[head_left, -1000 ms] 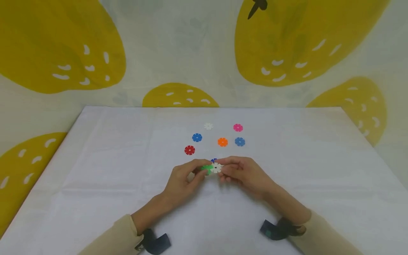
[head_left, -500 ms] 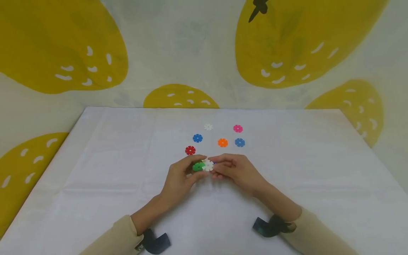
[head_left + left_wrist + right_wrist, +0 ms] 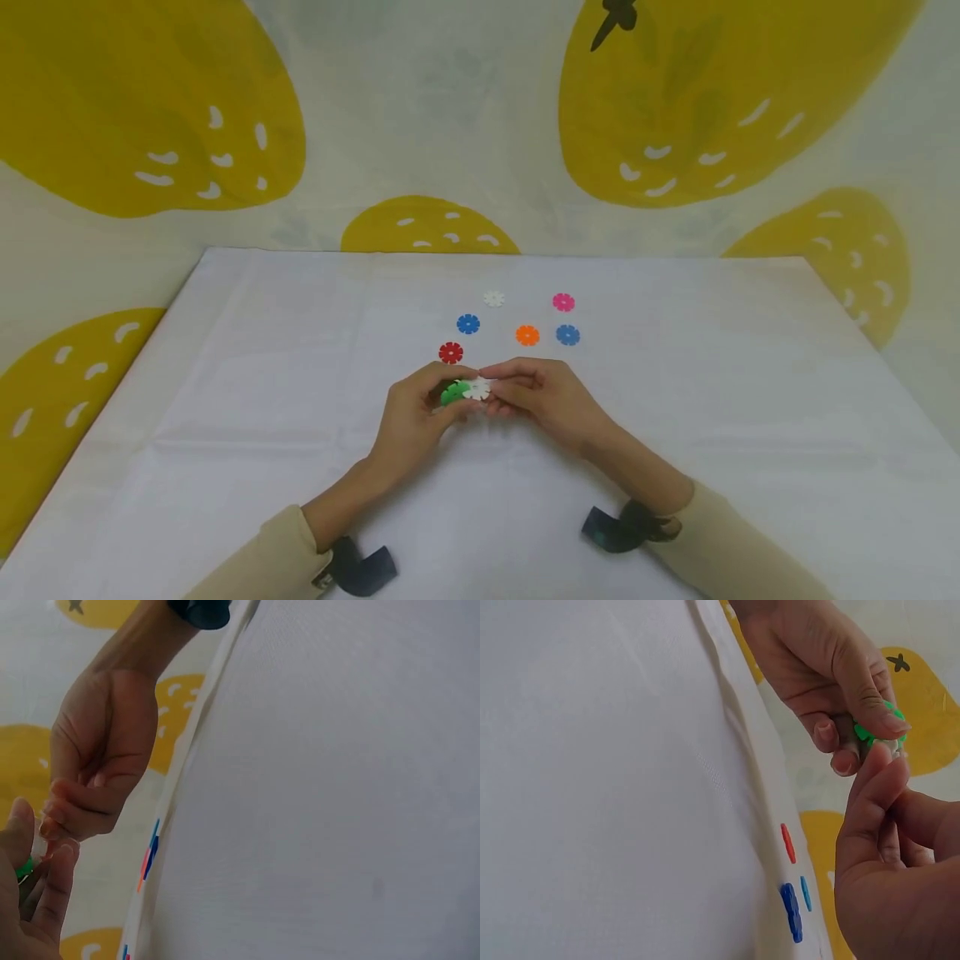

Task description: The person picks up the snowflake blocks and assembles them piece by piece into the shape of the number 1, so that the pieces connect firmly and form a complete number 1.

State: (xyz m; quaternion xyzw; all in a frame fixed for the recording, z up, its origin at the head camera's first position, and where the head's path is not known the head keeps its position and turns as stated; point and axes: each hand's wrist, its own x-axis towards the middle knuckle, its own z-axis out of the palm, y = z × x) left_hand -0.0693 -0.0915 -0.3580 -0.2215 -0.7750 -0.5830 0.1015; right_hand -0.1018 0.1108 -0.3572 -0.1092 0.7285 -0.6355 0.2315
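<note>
My left hand (image 3: 408, 414) holds a green notched plastic disc (image 3: 453, 393) between curled thumb and fingers. Overlapping that disc's right side is a white notched disc (image 3: 476, 388). My right hand (image 3: 551, 404) pinches the white disc's right edge with thumb and fingertips. The hands meet above the table, fingertips nearly touching. In the right wrist view the green disc (image 3: 885, 724) shows beneath the left thumb, and fingers mostly cover the white one. Whether the two discs are slotted together I cannot tell.
On the white-covered table (image 3: 225, 350), beyond my hands, lie notched discs: red (image 3: 451, 352), blue (image 3: 468, 324), white (image 3: 493, 299), orange (image 3: 527, 335), pink (image 3: 563, 302) and lighter blue (image 3: 567, 335). A dark blue disc (image 3: 791, 911) appears in the right wrist view.
Both hands have shifted slightly left with the green and white discs. The dark blue disc behind them, partly visible earlier, is now hidden in the head view. Other discs lie still.
</note>
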